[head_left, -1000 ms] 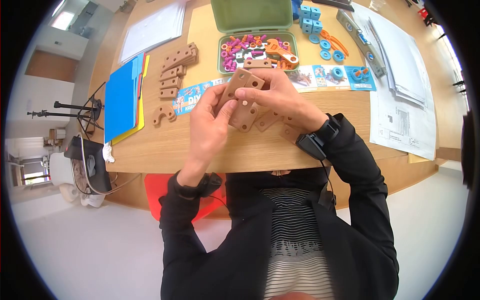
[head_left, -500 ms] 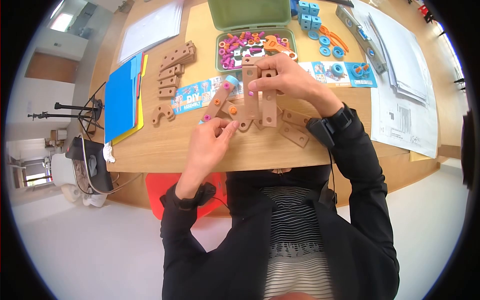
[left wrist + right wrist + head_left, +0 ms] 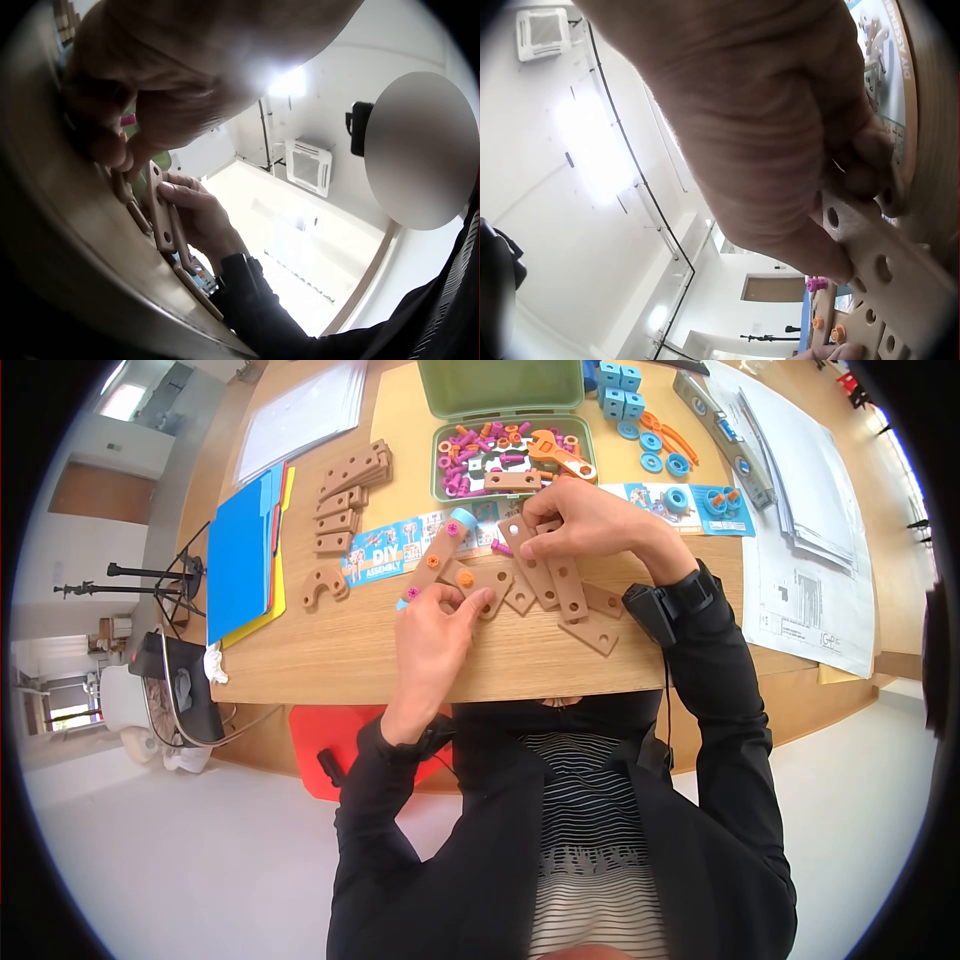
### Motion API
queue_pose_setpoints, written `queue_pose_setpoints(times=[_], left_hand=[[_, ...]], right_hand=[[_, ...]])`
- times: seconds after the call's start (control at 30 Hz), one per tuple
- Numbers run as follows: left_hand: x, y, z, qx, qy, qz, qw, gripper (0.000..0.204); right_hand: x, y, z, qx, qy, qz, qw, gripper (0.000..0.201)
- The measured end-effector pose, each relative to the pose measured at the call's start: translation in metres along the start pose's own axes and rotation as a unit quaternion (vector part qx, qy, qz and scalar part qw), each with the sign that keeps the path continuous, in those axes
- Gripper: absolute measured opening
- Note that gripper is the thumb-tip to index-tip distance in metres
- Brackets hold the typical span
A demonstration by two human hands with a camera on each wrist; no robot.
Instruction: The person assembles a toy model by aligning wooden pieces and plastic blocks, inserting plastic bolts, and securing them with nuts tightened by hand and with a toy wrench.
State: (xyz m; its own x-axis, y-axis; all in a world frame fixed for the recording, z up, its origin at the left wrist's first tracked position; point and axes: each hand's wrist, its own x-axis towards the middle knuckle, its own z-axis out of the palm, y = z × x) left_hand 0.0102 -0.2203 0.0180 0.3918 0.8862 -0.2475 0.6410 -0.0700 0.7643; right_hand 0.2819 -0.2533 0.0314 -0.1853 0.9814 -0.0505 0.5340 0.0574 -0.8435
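Observation:
My right hand (image 3: 610, 530) pinches the upper ends of two brown strips with holes, a wide one (image 3: 536, 575) and a narrower one (image 3: 570, 595). In the left wrist view that hand (image 3: 206, 221) has its thumb on the near strip (image 3: 160, 217). My left hand (image 3: 432, 655) grips a short brown piece (image 3: 497, 580) that bears an orange bolt (image 3: 465, 578). This piece touches a brown bar (image 3: 440, 550) with pink and orange bolts and blue ends. A purple bolt (image 3: 501, 547) shows left of the wide strip.
Loose brown pieces (image 3: 592, 635) lie under and beside the strips. Behind are a printed sheet (image 3: 385, 555) and an open green box (image 3: 437, 470) of bolts. Brown strips (image 3: 338, 522) and blue folders (image 3: 240, 550) are at the left, blue blocks (image 3: 620, 402) and papers (image 3: 800, 550) at the right.
The right hand has brought the strips rightward and down, tilting them away from upright. The left hand has let go of the strips, moved left and taken the short brown piece.

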Motion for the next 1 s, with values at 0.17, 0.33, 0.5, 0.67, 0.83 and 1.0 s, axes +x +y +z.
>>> queue_pose_setpoints(times=[0.17,0.33,0.5,0.67,0.83,1.0], left_hand=[[0.002,0.002,-0.001,-0.006,0.004,-0.019,1.0,0.038],[0.007,-0.009,-0.007,-0.145,-0.024,-0.026,0.989,0.032],[0.009,-0.02,-0.013,-0.245,-0.031,0.006,0.969,0.029],[0.013,-0.016,-0.023,-0.3,-0.031,0.039,0.953,0.033],[0.018,-0.018,-0.025,-0.317,-0.026,0.096,0.943,0.031],[0.021,-0.014,-0.019,-0.339,-0.02,0.106,0.935,0.03]], right_hand=[[-0.001,-0.004,0.003,0.011,0.016,-0.004,1.0,0.033],[0.0,-0.006,0.005,-0.004,0.026,-0.004,1.0,0.03],[0.002,-0.005,0.01,0.049,0.056,-0.029,0.997,0.023],[0.005,-0.01,0.014,0.072,0.024,0.009,0.997,0.022],[0.003,-0.017,0.019,0.128,0.001,0.023,0.992,0.027],[0.005,-0.015,0.031,0.25,-0.063,0.016,0.966,0.027]])
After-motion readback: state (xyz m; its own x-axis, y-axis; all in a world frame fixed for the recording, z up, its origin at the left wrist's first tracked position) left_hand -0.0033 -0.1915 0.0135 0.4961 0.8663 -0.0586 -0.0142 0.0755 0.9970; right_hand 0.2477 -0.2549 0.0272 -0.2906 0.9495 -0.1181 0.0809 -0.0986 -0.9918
